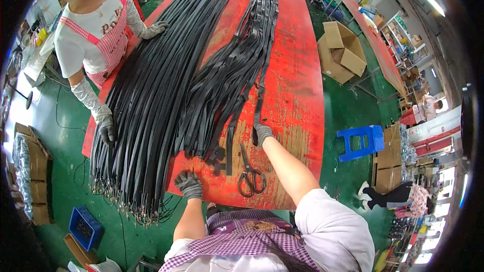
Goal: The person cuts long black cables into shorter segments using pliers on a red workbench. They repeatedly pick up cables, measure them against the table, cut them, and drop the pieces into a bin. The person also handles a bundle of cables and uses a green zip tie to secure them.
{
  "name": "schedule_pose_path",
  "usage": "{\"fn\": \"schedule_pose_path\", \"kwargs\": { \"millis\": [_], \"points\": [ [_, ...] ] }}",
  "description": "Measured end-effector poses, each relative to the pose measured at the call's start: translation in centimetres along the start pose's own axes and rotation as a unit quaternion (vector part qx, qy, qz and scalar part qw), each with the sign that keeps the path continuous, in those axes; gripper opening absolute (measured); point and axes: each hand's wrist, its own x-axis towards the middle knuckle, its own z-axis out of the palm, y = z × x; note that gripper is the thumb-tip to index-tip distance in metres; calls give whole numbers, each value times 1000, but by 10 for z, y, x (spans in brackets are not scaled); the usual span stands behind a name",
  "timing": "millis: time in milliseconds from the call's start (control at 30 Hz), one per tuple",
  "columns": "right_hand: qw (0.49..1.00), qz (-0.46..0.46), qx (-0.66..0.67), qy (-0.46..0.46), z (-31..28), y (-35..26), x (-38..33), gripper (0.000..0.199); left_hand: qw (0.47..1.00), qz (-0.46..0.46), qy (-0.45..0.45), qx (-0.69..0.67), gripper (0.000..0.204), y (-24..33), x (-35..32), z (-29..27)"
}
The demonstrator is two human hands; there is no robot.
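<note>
My right hand (262,134), in a grey glove, is closed around the lower end of a black flat strap (260,102) on the red table. My left hand (190,185), also gloved, rests at the near table edge with its fingers spread a little and no held thing visible. Between my hands lies a pair of black-handled scissors (247,175), blades pointing away from me. Small cut black pieces (217,156) are scattered left of the scissors. A loose heap of black straps (217,88) spreads beyond them.
A wide bundle of long black cables (146,100) covers the table's left side, its metal-tipped ends hanging over the near edge. A co-worker (96,30) in white gloves touches it. A blue stool (361,142) and an open cardboard box (342,53) stand at right.
</note>
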Motion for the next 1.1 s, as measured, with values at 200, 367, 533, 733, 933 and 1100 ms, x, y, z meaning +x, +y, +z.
{"fn": "schedule_pose_path", "kwargs": {
  "millis": [200, 367, 533, 733, 933, 1100],
  "points": [
    [924, -189, -263, 205, -7, -53, -89, 25, 1000, -3, 20, 13, 21, -6, 3, -1],
    [887, -311, -266, 215, -27, -104, -34, 28, 999, 17, 21, 17, 17, 2, 7, 7],
    [912, -250, -218, 241, -7, -198, 77, 32, 1000, 18, 14, 11, 14, 3, 11, 4],
    [903, -191, -153, 354, 35, -257, 146, 50, 998, -2, 35, -48, 10, -13, -2, 30],
    [981, -35, -7, 192, -15, -246, 212, 56, 998, 36, 41, 31, 10, -4, 10, 27],
    [817, -92, 562, -91, -47, -303, 130, 21, 998, 24, 40, 32, 10, 2, 12, 21]
  ]
}}
